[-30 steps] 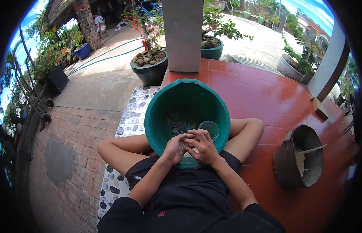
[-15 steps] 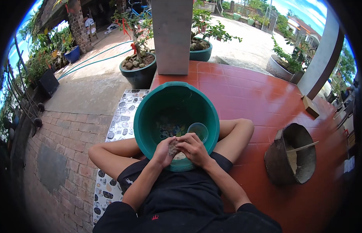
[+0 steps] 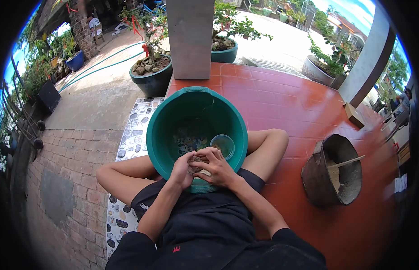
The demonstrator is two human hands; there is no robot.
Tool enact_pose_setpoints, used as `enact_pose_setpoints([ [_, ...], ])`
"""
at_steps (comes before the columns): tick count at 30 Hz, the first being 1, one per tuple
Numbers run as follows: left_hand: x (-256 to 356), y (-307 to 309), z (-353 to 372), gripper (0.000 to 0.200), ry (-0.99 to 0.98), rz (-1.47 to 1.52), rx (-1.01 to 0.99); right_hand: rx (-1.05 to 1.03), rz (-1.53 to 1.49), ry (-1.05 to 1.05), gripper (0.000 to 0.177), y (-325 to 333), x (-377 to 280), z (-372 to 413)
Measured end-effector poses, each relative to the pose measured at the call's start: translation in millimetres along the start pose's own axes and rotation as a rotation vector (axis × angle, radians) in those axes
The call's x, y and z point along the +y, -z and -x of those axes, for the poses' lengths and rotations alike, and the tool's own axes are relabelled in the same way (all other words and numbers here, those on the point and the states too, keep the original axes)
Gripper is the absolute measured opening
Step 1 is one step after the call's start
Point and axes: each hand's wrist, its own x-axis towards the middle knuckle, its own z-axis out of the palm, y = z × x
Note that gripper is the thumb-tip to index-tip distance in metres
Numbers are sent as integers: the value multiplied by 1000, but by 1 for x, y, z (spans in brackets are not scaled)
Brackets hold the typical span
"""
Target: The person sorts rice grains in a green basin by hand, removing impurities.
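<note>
A green plastic basin stands between my crossed legs, with a cartoon print on its bottom. Over its near edge, my left hand cups a rough, brownish crumbly lump. My right hand curls its fingers over the same lump from the other side, hiding much of it. What the lump is made of I cannot make out. Just beyond my right fingers, a clear plastic cup rests inside the basin. Some pale material shows below my hands near the basin's near wall.
On the red tiled floor to the right stands a rusty metal pot with a stick in it. A grey pillar and potted plants are ahead. A small wooden block lies farther right.
My right fingers have spread and shifted over the lump, both hands staying together around it. The whole view has shifted slightly, so the surroundings appear higher and farther left.
</note>
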Motion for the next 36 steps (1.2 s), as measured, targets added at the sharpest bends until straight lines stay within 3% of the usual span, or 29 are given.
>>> enact_pose_setpoints([
  [5,-4,8,-6,25,-5,8,-55,67,-30,9,28,-5,6,1],
  [16,-2,4,-3,26,7,25,-30,213,-41,-59,33,-2,9,-1],
  [19,1,-4,3,24,2,-23,23,241,-68,-88,26,-4,8,0],
  [24,2,5,-1,25,0,8,-64,283,-115,-82,17,-7,9,2],
  [36,7,-9,7,24,7,-5,-7,285,-209,-108,13,-3,8,0],
])
